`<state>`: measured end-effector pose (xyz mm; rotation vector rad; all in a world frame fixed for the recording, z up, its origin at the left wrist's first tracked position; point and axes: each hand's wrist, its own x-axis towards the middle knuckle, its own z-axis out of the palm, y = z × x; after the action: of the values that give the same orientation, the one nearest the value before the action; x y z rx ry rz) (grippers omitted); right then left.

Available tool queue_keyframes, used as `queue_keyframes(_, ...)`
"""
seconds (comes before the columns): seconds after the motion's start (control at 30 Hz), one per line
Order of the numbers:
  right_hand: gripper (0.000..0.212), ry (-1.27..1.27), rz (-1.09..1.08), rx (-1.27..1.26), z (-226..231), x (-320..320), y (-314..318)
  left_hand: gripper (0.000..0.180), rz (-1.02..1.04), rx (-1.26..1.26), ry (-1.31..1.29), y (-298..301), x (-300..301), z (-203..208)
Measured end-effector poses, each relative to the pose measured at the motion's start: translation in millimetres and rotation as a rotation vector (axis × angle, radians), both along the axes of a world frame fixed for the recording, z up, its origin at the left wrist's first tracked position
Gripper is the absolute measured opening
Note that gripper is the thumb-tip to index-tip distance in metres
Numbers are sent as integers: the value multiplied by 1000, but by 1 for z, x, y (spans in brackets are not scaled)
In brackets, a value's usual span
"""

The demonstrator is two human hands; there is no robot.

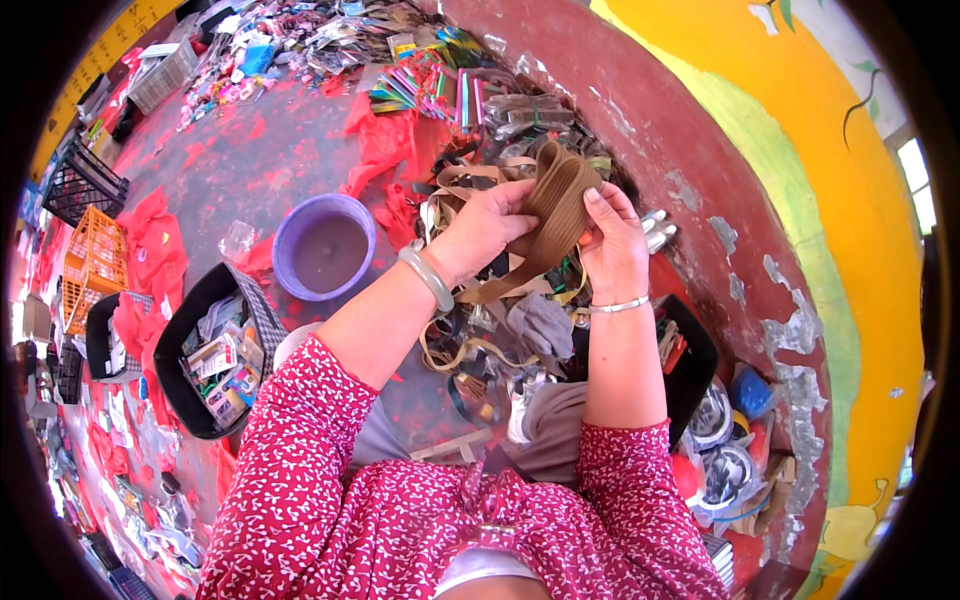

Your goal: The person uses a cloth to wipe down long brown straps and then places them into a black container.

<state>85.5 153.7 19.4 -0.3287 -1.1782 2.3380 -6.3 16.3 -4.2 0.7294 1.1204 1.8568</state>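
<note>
Between my two hands is a wide brown ribbed strap point(558, 215), folded over itself in loops. My left hand point(485, 230) has its fingers closed on the left side of the folds. On the other side, my right hand point(612, 240) pinches the strap's edge between thumb and fingers. One tail of the strap point(500, 288) hangs down below my left wrist. Under my hands lies a heap of tan and brown straps point(470, 352) mixed with other pieces, and a grey cloth point(542, 325) rests on it.
A purple basin point(324, 246) stands left of my left arm, near a black box of packaged goods point(222, 350). An orange crate point(95, 262) is farther left. Past my right forearm are another black box point(690, 365) and the peeling red wall point(690, 190).
</note>
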Motion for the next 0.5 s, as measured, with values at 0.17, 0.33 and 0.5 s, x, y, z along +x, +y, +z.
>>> queue_keyframes(0.17, 2, -33, -92, -47, 2, 1, 5, 51, -38, -27, 164, 2, 14, -2)
queue_keyframes(0.33, 3, -38, -129, -28, -1, 1, 6, 50, -61, 4, 54, 5, 20, -2)
queue_keyframes(0.5, 4, -49, -120, -72, -5, 1, 9, 49, 17, 17, 147, 11, 23, -11)
